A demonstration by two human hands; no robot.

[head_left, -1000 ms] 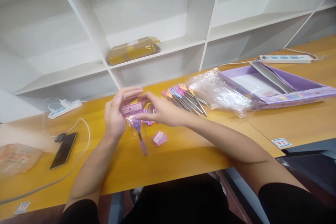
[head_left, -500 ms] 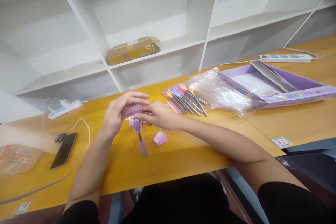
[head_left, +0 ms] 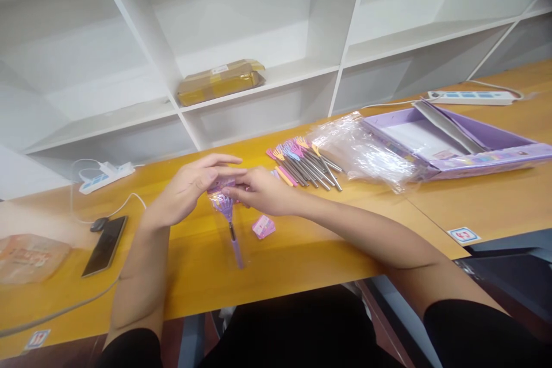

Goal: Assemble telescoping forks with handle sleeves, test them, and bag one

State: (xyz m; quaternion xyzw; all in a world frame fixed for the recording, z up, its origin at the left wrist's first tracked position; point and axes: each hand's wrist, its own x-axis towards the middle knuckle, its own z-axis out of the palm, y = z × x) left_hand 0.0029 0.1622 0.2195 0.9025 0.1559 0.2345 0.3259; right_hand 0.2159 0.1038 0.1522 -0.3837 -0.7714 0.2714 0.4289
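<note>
A purple hand-shaped back scratcher (head_left: 233,233) with a metal stem lies in a clear sleeve. Its pink header card (head_left: 219,185) is at the top, partly covered by my hands. Pinched between the thumb and fingers of my right hand (head_left: 265,191) is the card end of this pack. My left hand (head_left: 190,187) arches over the card, fingers stretched to the right and apart; its fingertips reach my right hand. Close to my right hand is a small pile of pink cards (head_left: 263,227). Several more back scratchers (head_left: 304,162) lie behind it.
Crumpled clear plastic bags (head_left: 362,146) lie beside an open purple box (head_left: 487,155) on the right. To the left are a phone (head_left: 104,246), a cable, a power strip (head_left: 106,177) and an orange-printed bag (head_left: 32,257). A taped parcel (head_left: 221,83) rests on the shelf.
My left wrist has swung outward to the left, and its hand lies flatter above the card. The packed back scratcher's handle has shifted slightly toward me. My right hand keeps its pinch.
</note>
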